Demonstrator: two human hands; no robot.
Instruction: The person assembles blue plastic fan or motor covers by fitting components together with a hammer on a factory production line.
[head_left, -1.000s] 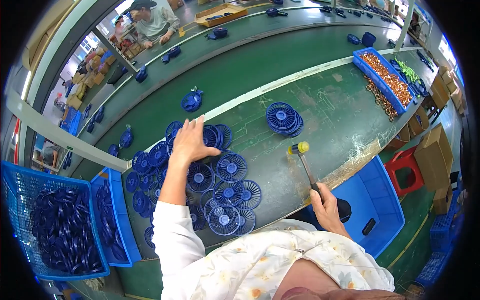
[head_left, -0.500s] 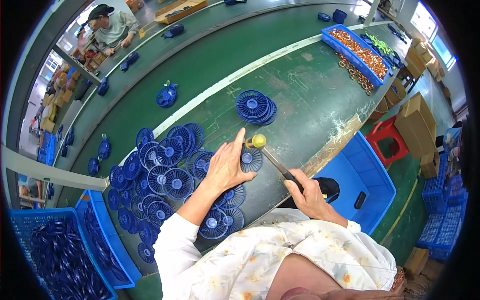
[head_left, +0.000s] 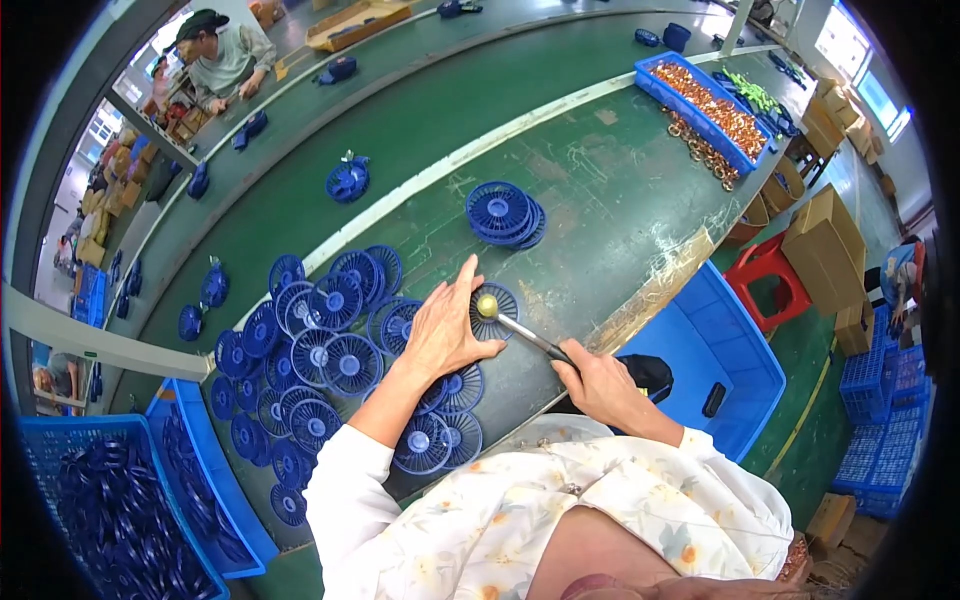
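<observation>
My right hand (head_left: 600,385) is wrapped around the dark grip of a hammer (head_left: 529,337) with a metal shaft and a yellowish head. The head meets the centre of a round blue fan grille (head_left: 508,298) that lies flat on the table. Beside this grille my left hand (head_left: 436,335) rests open, thumb and fingers spread along its left edge. Many similar blue grilles (head_left: 352,364) lie in a loose, overlapping spread to the left and under my left forearm. A small stack of grilles (head_left: 500,210) stands just beyond my hands.
At the far right a blue tray (head_left: 655,92) holds copper-coloured rings. A big blue bin (head_left: 755,400) sits right of the table, near a red stool (head_left: 765,280). Crates of dark blue parts (head_left: 50,430) stand at left. Fan units (head_left: 347,180) lie on the green belt; a person (head_left: 225,60) sits across it.
The hammer head has come down from above onto the grille's centre, and my right hand has shifted slightly left. My left hand stays nearly still. Fan units on the belt have moved right.
</observation>
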